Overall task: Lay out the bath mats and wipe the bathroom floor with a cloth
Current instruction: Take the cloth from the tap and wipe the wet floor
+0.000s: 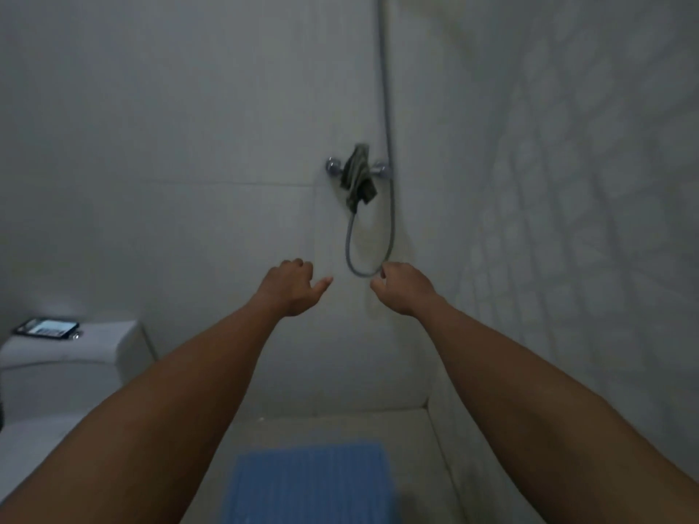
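Blue bath mat cut off below; phone screen perhaps lit, blurred
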